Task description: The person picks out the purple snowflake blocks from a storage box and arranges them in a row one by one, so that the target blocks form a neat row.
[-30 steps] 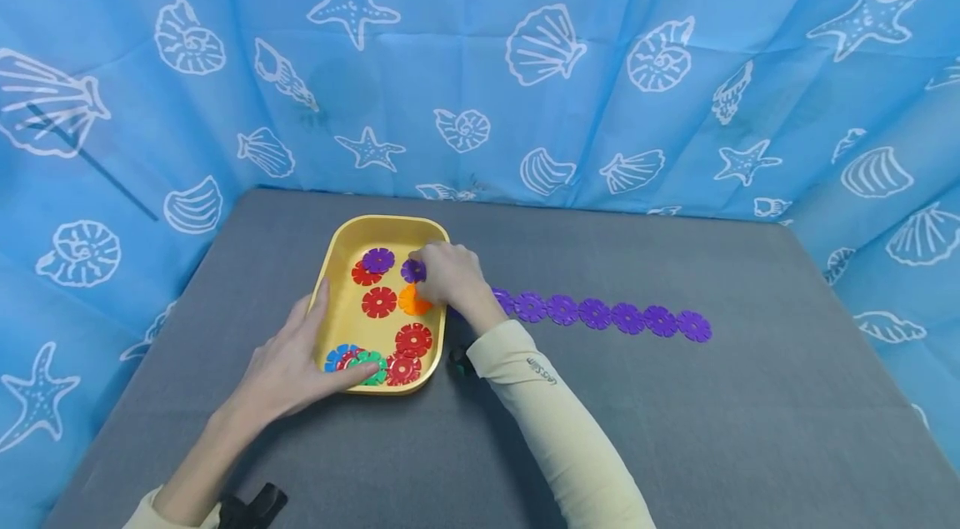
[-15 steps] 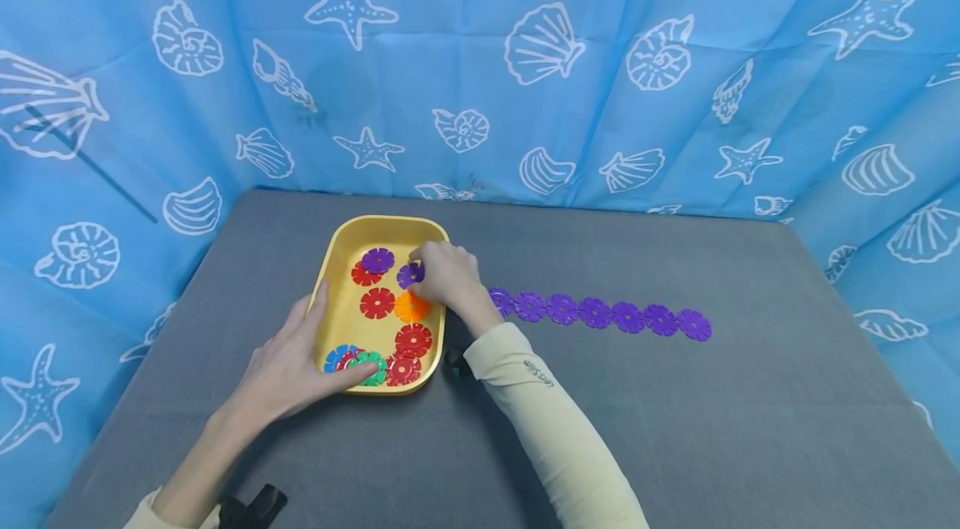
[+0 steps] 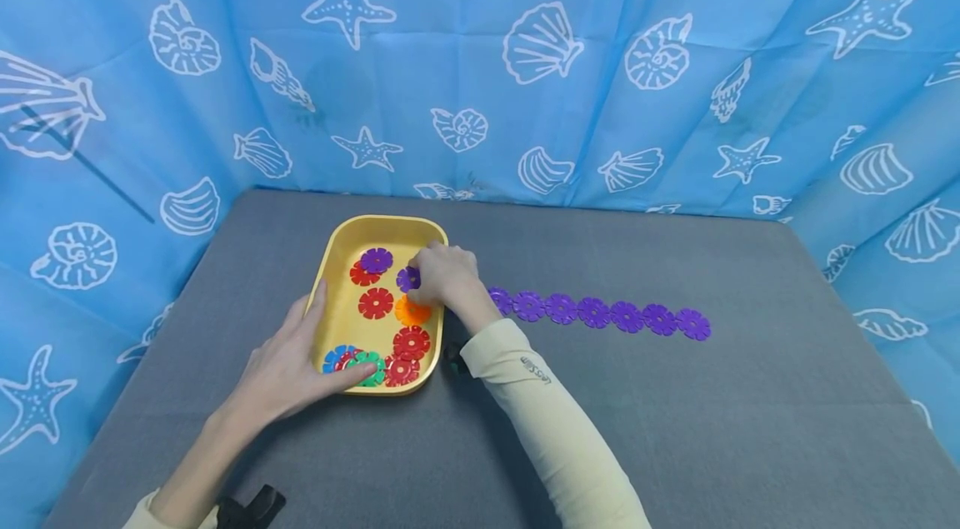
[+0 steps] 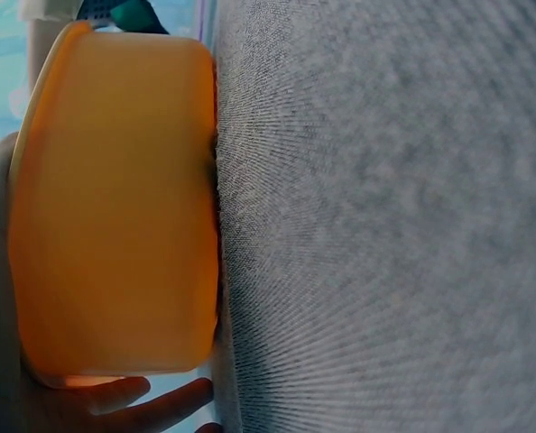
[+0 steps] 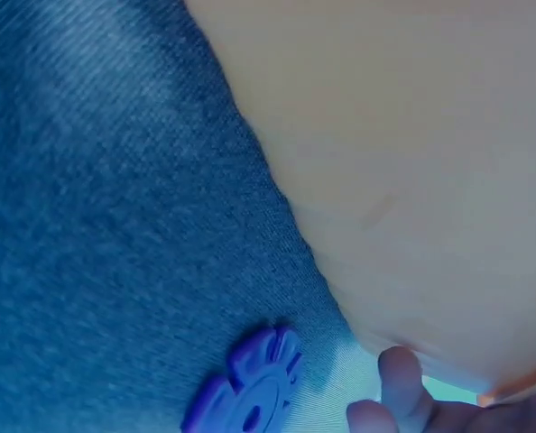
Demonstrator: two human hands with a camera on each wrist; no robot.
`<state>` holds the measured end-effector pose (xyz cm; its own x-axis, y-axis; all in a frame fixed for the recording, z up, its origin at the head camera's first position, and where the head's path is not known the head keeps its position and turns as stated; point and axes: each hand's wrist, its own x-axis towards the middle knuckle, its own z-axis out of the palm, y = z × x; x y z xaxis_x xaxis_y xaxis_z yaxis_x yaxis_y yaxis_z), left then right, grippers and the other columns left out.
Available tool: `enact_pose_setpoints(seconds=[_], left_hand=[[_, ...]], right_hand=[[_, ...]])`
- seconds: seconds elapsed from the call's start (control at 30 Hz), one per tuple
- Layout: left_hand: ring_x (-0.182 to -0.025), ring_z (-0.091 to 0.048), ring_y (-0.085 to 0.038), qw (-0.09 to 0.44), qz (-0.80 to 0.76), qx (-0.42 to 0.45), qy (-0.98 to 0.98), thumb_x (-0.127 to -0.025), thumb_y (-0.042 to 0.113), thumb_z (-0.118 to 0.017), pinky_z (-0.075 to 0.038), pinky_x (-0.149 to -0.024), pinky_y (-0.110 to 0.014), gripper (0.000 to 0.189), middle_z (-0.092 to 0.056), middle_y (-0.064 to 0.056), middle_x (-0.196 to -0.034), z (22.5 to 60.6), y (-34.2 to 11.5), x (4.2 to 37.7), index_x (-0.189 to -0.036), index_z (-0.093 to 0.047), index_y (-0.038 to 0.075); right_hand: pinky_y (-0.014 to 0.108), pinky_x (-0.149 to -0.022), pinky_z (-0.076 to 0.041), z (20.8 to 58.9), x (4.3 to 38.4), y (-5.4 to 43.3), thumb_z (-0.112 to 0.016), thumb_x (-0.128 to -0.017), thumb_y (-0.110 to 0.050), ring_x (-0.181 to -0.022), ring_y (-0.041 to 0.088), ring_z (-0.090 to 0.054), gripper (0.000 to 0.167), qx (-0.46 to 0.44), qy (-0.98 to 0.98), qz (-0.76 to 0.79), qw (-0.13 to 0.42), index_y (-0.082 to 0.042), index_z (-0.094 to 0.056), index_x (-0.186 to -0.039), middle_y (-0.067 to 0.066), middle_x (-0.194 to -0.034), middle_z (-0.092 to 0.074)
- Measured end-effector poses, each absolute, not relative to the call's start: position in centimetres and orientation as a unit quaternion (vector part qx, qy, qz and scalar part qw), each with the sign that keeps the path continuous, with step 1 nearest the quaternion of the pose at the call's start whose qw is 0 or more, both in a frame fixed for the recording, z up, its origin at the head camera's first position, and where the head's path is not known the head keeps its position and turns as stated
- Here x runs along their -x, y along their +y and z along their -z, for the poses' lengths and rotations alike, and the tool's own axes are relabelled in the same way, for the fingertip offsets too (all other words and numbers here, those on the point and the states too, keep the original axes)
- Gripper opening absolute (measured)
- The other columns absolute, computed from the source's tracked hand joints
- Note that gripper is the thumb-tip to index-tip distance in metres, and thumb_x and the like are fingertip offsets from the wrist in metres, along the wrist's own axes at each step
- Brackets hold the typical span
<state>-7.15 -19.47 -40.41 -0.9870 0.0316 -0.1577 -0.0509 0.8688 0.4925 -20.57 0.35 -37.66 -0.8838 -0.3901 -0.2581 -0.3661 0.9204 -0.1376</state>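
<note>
The yellow tray (image 3: 337, 262) stands on the grey table, and my left hand (image 3: 285, 362) grips it at its near left corner. The thumb lies over the near rim, and fingers wrap the outer wall in the left wrist view. My right hand (image 3: 446, 275) reaches over the tray's right rim and pinches a purple notched disc (image 3: 407, 279) between thumb and index finger; the disc is partly hidden. Just below that hand lies an orange disc (image 3: 412, 311). Another purple disc (image 3: 377, 260) overlaps a red disc (image 3: 364, 273) inside the tray.
A row of several purple discs (image 3: 593, 313) stretches right across the grey table (image 3: 712, 412); its left end is hidden behind the right wrist. More red discs (image 3: 411, 342), a blue disc (image 3: 339, 357) and a green disc (image 3: 369, 370) lie in the tray. A blue curtain (image 3: 465, 62) hangs behind.
My right hand has shifted slightly left inside the tray, and the purple disc at its fingers has moved slightly down and left. The orange disc has slid a little nearer. The left hand stays put.
</note>
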Motion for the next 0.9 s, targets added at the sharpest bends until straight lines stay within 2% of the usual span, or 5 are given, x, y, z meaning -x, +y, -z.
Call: enact_pose_setpoints(seconds=[0.17,0.33,0.43,0.77,0.9], left_hand=[[-0.12,-0.054,-0.037,0.08,-0.254,0.004,0.964,-0.077,0.079,-0.067,-0.057,-0.087,-0.055,0.129,-0.024,-0.022,-0.161,40.38,-19.54,7.08,-0.166,0.002,0.018],[-0.118,-0.054,-0.037,0.08,-0.252,0.004,0.964,-0.077,0.08,-0.067,-0.057,-0.088,-0.055,0.129,-0.024,-0.022,-0.161,40.36,-19.62,7.07,-0.166,0.002,0.018],[-0.117,-0.054,-0.037,0.078,-0.252,0.003,0.965,-0.077,0.08,-0.067,-0.057,-0.088,-0.056,0.128,-0.025,-0.021,-0.161,40.42,-19.63,7.08,-0.166,0.001,0.018],[-0.117,-0.055,-0.036,0.073,-0.251,-0.001,0.965,-0.076,0.08,-0.067,-0.057,-0.088,-0.056,0.129,-0.026,-0.021,-0.161,40.49,-19.69,7.13,-0.166,0.002,0.019],[-0.117,-0.054,-0.036,0.073,-0.255,-0.003,0.964,-0.076,0.08,-0.067,-0.057,-0.086,-0.054,0.129,-0.025,-0.021,-0.161,40.6,-19.74,7.12,-0.166,0.002,0.018]], right_hand=[[0.039,-0.09,-0.052,37.96,20.71,0.44,-0.079,-0.085,-0.043,-0.102,0.022,-0.058,0.047,0.192,0.968,0.085,0.136,-0.023,-0.071,-0.127,0.002,-0.12,-0.065],[0.038,-0.085,-0.052,38.27,20.86,0.72,-0.084,-0.082,-0.039,-0.099,0.021,-0.061,0.047,0.194,0.963,0.141,0.123,-0.023,-0.073,-0.125,-0.001,-0.115,-0.071],[0.036,-0.083,-0.051,38.36,20.81,0.89,-0.085,-0.08,-0.04,-0.097,0.02,-0.062,0.047,0.197,0.962,0.151,0.116,-0.024,-0.075,-0.123,-0.002,-0.113,-0.073],[0.036,-0.084,-0.052,38.09,20.73,0.99,-0.086,-0.078,-0.047,-0.097,0.019,-0.064,0.055,0.209,0.962,0.13,0.117,-0.021,-0.075,-0.125,-0.002,-0.121,-0.076],[0.032,-0.079,-0.049,38.12,20.71,0.94,-0.088,-0.076,-0.048,-0.092,0.016,-0.061,0.053,0.208,0.963,0.121,0.121,-0.02,-0.077,-0.12,-0.003,-0.114,-0.077]])
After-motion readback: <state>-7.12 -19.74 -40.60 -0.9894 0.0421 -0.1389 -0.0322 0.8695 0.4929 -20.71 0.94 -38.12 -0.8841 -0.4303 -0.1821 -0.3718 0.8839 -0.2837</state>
